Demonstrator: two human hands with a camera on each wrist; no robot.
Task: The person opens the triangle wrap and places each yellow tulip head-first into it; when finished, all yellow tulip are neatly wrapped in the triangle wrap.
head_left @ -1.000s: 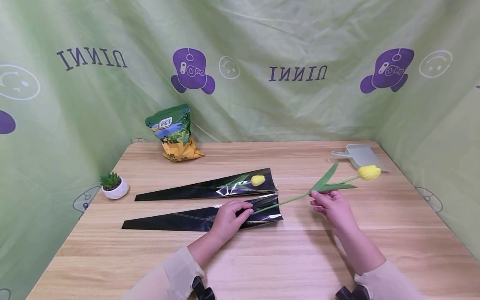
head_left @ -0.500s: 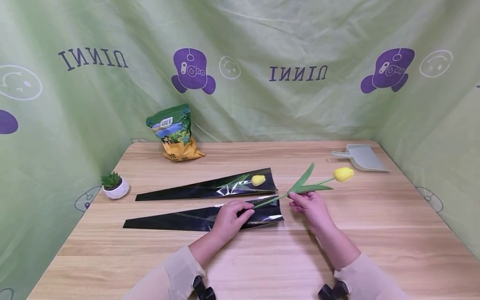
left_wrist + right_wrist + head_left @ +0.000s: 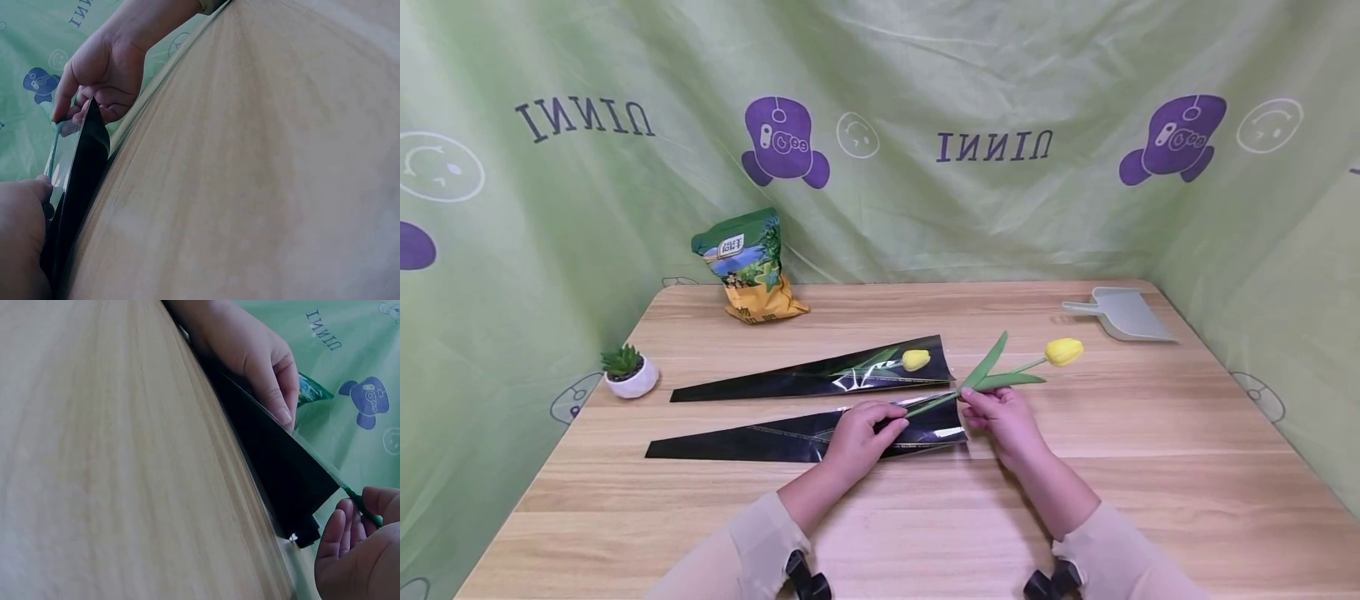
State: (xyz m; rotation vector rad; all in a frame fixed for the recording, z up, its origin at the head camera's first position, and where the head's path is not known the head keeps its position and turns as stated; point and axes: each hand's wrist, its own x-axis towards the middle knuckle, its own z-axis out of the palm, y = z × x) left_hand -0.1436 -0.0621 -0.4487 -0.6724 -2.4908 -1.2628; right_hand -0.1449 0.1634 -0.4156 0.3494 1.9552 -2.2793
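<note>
The step in hand looks like feeding the yellow tulip (image 3: 1063,351) stem-first into the near black sleeve (image 3: 790,436), the one on the person's side of the second sleeve (image 3: 820,379) that already has a tulip in it. The right hand (image 3: 1000,417) pinches the stem just below the leaves, right by the near sleeve's wide mouth, with the bloom hanging out past that mouth over the surface (image 3: 1150,467). The left hand (image 3: 857,429) sits on the near sleeve, fingers curled onto its top layer near the mouth, apparently holding it open and pinned.

To do this well, the stem probably needs to stay low and lined up with the sleeve's long axis, so the tip doesn't snag the film. The left hand should keep the sleeve from sliding toward its pointed end, and the leaves likely need tucking in as they reach the mouth.

The head view gives the whole layout but hides the opening. The right wrist view shows the left hand's fingertips (image 3: 281,412) on the sleeve's edge and the stem (image 3: 362,503) running into the right hand. The left wrist view shows the sleeve edge-on (image 3: 81,181), with the right hand (image 3: 103,72) at its far end.
</note>
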